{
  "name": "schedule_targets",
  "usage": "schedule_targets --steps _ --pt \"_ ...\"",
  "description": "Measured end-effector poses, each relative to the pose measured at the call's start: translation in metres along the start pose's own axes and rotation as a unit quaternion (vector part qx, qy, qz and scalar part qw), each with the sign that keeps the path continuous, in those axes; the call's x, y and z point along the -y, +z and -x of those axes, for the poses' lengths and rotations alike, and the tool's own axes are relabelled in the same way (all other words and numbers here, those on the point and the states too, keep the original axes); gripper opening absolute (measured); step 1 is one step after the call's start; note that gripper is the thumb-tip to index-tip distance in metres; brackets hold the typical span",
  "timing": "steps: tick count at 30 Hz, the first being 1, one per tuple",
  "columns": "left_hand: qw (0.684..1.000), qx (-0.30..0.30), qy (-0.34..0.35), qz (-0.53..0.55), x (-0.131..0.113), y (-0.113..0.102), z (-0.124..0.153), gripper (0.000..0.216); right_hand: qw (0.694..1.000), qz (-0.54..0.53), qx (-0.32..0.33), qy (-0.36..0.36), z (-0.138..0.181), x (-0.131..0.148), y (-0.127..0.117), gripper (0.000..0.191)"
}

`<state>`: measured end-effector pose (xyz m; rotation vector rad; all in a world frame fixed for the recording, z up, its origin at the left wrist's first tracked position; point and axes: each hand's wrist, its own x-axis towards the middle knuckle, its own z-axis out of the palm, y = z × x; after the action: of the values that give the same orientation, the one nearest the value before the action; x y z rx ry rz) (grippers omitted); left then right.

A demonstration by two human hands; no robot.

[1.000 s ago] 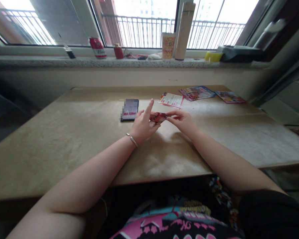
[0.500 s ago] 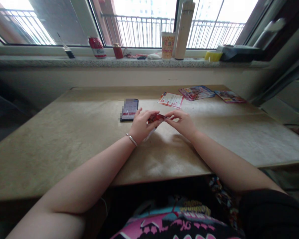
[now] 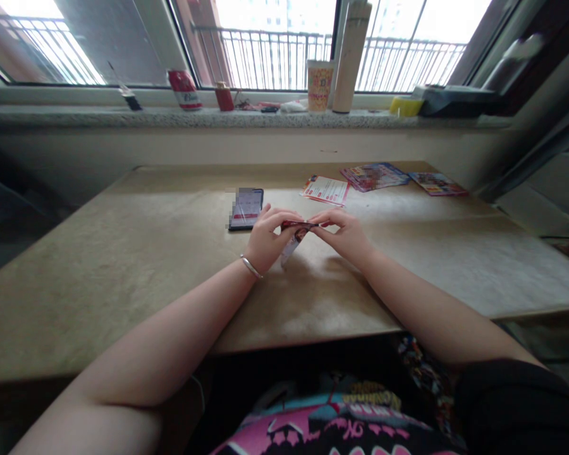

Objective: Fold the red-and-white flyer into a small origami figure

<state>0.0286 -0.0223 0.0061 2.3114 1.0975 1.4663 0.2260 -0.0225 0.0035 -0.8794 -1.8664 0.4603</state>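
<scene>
Pinching a small red wrapper (image 3: 296, 231) from both ends, just above the table (image 3: 123, 265); cannot tell if touching it. Left hand (image 3: 267, 243) clamped on the left end, fingers curled tight. Right hand (image 3: 347, 235) nipping the right end between thumb and fingertips. Top edge held level between the 2 grips, rest hanging below. Phone (image 3: 246, 208) lying just beyond the left grip. Leaflet (image 3: 326, 189) lying farther out past the right grip.
</scene>
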Motion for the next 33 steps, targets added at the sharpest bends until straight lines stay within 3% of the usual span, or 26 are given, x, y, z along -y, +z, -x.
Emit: schedule_targets --steps 5,20,27,33 --pt "1.0 -0.008 0.003 0.026 -0.0007 -0.0003 -0.0002 0.01 0.999 0.033 -0.014 -0.027 -0.0008 0.0032 -0.001 0.009" --pt "0.997 -0.037 -0.012 0.071 -0.0013 0.0007 0.0011 0.009 1.0 0.018 -0.001 -0.014 -0.0004 0.0052 -0.002 0.011" --pt "0.996 -0.02 -0.043 0.079 -0.0006 0.0021 0.0013 0.01 0.999 -0.021 -0.018 0.036 0.0 0.0028 -0.0013 0.015" --pt "0.998 -0.025 -0.025 0.051 -0.0026 0.0001 0.0009 0.012 0.997 0.04 -0.051 -0.032 -0.0013 0.0089 -0.0054 0.008"
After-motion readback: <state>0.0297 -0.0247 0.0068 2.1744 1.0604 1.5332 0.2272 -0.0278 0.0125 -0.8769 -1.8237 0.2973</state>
